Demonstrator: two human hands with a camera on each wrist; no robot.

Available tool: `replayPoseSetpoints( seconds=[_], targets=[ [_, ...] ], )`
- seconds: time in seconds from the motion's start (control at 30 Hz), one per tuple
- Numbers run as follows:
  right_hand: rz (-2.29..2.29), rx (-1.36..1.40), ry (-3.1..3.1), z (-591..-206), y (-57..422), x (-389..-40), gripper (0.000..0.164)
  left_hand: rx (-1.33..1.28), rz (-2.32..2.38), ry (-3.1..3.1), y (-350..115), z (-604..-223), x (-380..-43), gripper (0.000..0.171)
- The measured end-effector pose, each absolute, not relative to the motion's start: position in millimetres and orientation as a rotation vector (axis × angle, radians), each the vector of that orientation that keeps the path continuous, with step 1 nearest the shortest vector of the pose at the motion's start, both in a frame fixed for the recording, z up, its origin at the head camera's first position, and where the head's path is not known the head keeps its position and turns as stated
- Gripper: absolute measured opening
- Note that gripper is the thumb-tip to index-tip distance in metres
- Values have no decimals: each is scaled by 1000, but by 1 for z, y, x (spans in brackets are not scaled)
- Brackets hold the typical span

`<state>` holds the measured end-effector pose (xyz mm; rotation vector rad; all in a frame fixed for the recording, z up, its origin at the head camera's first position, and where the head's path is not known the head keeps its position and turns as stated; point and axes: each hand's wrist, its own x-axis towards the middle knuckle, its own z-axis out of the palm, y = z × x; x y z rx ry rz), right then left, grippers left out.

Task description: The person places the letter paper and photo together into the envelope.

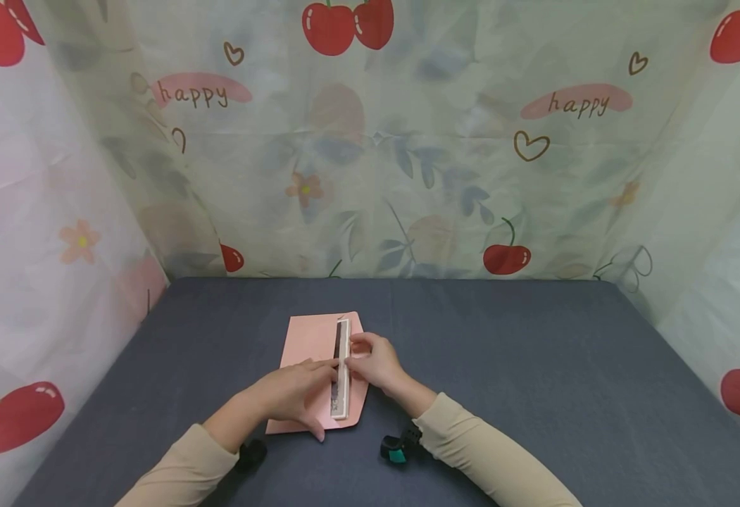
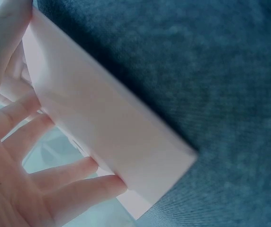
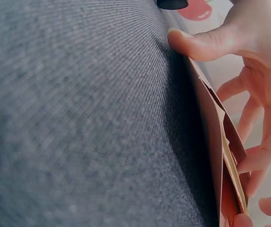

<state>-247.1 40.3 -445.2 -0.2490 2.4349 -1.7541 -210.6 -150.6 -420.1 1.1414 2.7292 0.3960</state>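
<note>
A pink envelope lies on the dark cloth, its mouth towards the right. Out of the mouth shows a narrow strip of a white-edged card with a dark print; the remainder is hidden inside. My left hand rests on the envelope with fingers spread, thumb at the near edge and fingertips beside the card. At the card's right edge, my right hand pinches it between thumb and fingers. In the right wrist view the envelope's mouth gapes around the card, and the left thumb touches the near corner.
Dark grey cloth covers the table. A black and teal device sits by the right wrist, and a black one by the left. Printed curtains with cherries stand behind and at both sides.
</note>
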Motion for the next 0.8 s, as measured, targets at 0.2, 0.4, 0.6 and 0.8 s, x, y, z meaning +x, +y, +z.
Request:
replayPoseSetpoints(
  seconds=[0.2, 0.4, 0.6, 0.8],
  targets=[
    [-1748, -257, 2427, -445, 39, -247, 44, 1145, 398, 2729, -151, -420, -210, 81],
    [-1775, -263, 2384, -445, 38, -247, 44, 1155, 386, 2734, -151, -420, -210, 81],
    [-1774, -270, 2370, -445, 37, -247, 46, 1153, 391, 2731, -151, -419, -210, 80],
    [-1764, -252, 2361, -444, 36, -246, 47, 1131, 372, 2735, -150, -419, -210, 81]
  ],
)
